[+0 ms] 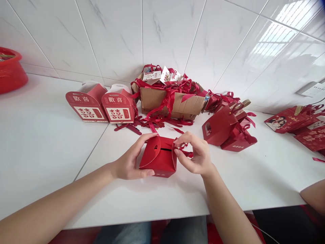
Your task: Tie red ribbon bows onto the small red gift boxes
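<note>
A small red gift box (157,157) stands on the white table before me, its curved top flaps folded inward with a dark slit between them. My left hand (135,159) grips the box from its left side, thumb at the front and fingers at the back. On the right, my right hand (194,152) pinches the edge of the right flap between thumb and index finger. Red ribbon (187,153) shows behind the right fingers; whether those fingers also hold it I cannot tell.
Behind the box, a cardboard box (167,103) overflows with red ribbons and tags. Two red-and-white boxes (118,105) stand left of it. Finished-looking red bags (220,125) and more red boxes (286,119) are at right. A red basket (11,74) sits far left; another person's arm (315,196) rests at right.
</note>
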Demonstrator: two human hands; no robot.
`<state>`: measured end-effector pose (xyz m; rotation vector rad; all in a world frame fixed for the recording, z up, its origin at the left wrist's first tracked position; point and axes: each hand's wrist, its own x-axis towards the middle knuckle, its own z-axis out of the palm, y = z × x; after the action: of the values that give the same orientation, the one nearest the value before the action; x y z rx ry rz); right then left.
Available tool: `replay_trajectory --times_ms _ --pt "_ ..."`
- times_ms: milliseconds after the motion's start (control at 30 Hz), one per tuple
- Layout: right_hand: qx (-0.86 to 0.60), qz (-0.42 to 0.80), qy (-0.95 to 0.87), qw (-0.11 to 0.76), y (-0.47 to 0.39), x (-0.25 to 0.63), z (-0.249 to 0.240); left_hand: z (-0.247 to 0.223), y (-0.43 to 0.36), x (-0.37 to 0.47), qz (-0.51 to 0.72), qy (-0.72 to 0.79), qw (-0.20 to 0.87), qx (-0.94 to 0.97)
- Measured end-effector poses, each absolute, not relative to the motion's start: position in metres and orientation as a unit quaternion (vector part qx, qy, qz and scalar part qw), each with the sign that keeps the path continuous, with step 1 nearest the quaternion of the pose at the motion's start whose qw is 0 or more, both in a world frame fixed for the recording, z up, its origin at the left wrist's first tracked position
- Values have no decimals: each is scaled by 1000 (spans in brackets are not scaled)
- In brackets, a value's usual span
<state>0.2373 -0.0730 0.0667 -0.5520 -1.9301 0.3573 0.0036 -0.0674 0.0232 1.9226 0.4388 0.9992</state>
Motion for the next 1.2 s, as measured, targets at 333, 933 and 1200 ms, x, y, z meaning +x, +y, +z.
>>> replay_trajectory --times_ms 333,933,1200 --pt "-325 228 -815 422 -67 243 80 22 -68 3 404 183 462 768" --pt "-260 253 -722 590 -54 234 169 36 -77 -5 338 140 622 693" --pt "-300 335 -794 408 -62 217 161 44 -84 1 442 275 467 715"
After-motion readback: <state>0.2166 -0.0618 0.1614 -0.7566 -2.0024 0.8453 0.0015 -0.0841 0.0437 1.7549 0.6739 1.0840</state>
